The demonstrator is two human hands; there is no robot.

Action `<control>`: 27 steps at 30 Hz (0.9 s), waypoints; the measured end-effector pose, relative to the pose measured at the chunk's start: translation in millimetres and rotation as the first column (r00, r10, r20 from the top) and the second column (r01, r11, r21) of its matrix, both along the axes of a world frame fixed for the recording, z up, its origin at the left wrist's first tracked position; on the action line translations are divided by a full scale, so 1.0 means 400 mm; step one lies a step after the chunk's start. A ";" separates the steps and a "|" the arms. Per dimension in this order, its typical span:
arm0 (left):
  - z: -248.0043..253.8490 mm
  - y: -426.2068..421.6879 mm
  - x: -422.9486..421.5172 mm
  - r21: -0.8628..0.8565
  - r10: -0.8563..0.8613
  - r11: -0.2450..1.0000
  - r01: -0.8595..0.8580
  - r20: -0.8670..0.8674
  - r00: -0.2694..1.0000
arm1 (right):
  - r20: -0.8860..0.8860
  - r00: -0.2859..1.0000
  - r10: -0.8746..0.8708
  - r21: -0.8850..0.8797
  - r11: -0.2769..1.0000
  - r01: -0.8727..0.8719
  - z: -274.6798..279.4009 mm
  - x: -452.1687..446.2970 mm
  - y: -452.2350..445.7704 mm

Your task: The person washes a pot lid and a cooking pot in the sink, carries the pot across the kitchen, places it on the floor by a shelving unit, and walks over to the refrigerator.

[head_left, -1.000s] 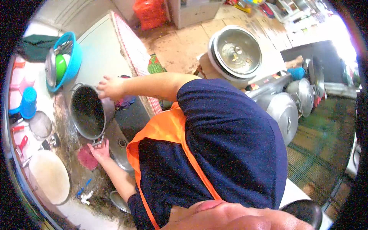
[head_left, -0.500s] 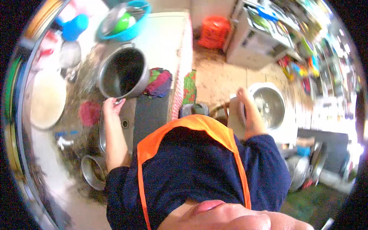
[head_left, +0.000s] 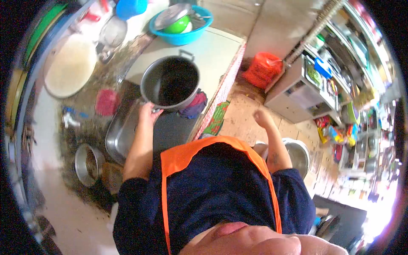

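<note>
A deep grey metal pot, dark inside, sits on the counter beside the sink, tilted toward me in the view. My left hand is closed around its near loop handle. A second handle stands out on the pot's far side. Against the pot's right side lies a crumpled purple and dark cloth. My right hand hangs over the floor on the right with its fingers curled in, and nothing shows in it. Below that forearm is a large silvery pot, partly hidden by my arm.
The metal sink lies under my left forearm. A turquoise basin with dishes stands at the counter's back. Left are a round pale board, a pink cloth and a metal pan. A red bucket stands on the floor.
My view has turned, so the counter and pot appear farther right. My left hand keeps hold of the handle. My right hand has moved away from beside the silvery pot.
</note>
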State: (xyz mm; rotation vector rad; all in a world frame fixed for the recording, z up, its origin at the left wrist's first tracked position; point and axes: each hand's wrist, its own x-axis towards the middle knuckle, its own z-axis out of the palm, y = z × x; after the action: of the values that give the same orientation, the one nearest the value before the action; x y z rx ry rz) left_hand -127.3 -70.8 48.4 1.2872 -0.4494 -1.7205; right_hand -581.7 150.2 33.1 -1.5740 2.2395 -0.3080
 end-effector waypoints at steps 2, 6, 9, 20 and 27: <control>-0.029 0.006 0.023 -0.042 -0.043 0.998 0.041 -0.043 0.998 | 0.070 0.994 0.084 -0.232 0.971 -0.066 0.106 0.082 -0.105; 0.021 0.040 0.037 0.043 -0.155 0.987 0.155 -0.005 0.988 | 0.014 0.942 0.334 -0.538 0.797 -0.274 0.207 0.309 -0.301; 0.065 0.084 0.036 -0.043 -0.164 0.986 0.161 -0.063 0.984 | -0.221 0.825 0.521 -0.277 0.777 -0.565 0.273 0.485 -0.392; 0.009 0.163 0.293 0.012 -0.004 1.000 -0.004 0.586 0.810 | -0.094 0.631 0.770 -0.053 0.629 -0.776 0.258 0.643 -0.446; 0.024 0.278 0.392 -0.069 0.326 0.945 -0.321 0.311 0.893 | 0.294 0.623 0.725 -0.299 0.689 -0.660 0.377 0.628 -0.789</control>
State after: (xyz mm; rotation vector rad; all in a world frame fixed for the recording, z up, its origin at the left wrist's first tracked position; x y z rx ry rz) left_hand 29.6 40.3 58.2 1.5414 -0.4037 -1.2335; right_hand -330.5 -165.3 184.1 -2.1071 1.1842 -0.5253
